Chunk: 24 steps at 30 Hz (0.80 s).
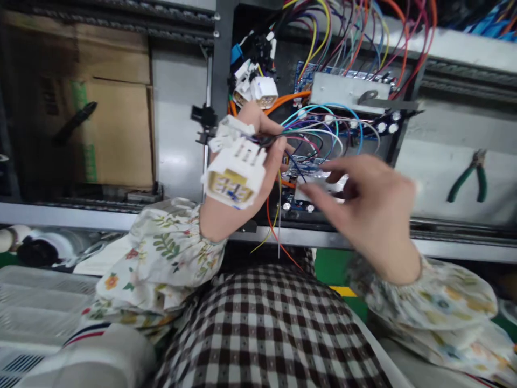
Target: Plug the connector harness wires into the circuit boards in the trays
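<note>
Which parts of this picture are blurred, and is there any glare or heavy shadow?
Head view: right hand and its sleeve blurred, probably by motion; left hand and the white connector in front of it clearer, pliers readable. Head view: soft glare on the left metal panel; the cardboard darkens into shadow on its left side.

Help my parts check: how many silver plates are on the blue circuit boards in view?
2: the upper plate, right of the picture's top centre; the lower plate, partly behind the right hand. Others may be hidden.
</note>
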{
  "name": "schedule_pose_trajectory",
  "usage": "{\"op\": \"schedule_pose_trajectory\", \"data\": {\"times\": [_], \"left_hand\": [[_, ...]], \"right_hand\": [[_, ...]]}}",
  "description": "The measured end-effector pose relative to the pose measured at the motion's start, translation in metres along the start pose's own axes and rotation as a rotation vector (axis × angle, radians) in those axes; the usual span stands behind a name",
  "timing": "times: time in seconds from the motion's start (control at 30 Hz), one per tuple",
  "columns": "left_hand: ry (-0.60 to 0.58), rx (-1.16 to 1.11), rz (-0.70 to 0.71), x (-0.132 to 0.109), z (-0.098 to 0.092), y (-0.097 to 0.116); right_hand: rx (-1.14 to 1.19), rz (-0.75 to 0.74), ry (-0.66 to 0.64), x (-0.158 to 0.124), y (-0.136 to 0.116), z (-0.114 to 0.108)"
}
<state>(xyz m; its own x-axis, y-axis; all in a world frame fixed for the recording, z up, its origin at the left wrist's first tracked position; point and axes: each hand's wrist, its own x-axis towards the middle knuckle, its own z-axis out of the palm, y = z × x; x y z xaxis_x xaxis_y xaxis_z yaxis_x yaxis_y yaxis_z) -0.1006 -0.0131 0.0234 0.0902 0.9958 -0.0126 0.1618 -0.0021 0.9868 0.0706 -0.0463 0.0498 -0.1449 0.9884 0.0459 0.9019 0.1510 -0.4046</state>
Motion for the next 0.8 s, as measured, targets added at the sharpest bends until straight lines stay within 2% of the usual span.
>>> {"op": "schedule_pose_trajectory", "data": {"times": [0.07,0.13,0.27,0.37,0.43,0.5,0.57,0.7,0.8], "left_hand": [[0.005,-0.007,-0.033,0.001,0.000,0.004],[0.014,-0.019,-0.098,0.002,0.002,0.007],[0.040,-0.022,-0.088,0.006,0.007,0.005],[0.011,-0.040,-0.033,0.009,0.006,0.002],[-0.024,-0.048,-0.045,0.009,0.003,0.002],[-0.058,-0.061,-0.098,0.009,0.001,0.007],[-0.044,-0.067,-0.127,0.007,0.000,0.012],[0.017,-0.069,-0.042,0.005,0.003,0.014],[-0.022,-0.129,-0.025,0.008,0.005,0.007]], "right_hand": [[-0.056,-0.090,-0.096,-0.007,0.003,-0.012],[-0.140,-0.053,-0.071,-0.013,0.012,-0.021],[-0.308,0.228,0.116,-0.017,0.042,-0.017],[-0.121,0.327,0.287,-0.020,0.057,0.001],[-0.004,0.358,0.353,-0.021,0.061,0.012],[0.036,0.374,0.360,-0.021,0.063,0.019],[0.055,0.375,0.363,-0.021,0.064,0.022],[0.046,0.366,0.366,-0.019,0.067,0.022],[0.023,0.360,0.324,-0.017,0.068,0.019]]}}
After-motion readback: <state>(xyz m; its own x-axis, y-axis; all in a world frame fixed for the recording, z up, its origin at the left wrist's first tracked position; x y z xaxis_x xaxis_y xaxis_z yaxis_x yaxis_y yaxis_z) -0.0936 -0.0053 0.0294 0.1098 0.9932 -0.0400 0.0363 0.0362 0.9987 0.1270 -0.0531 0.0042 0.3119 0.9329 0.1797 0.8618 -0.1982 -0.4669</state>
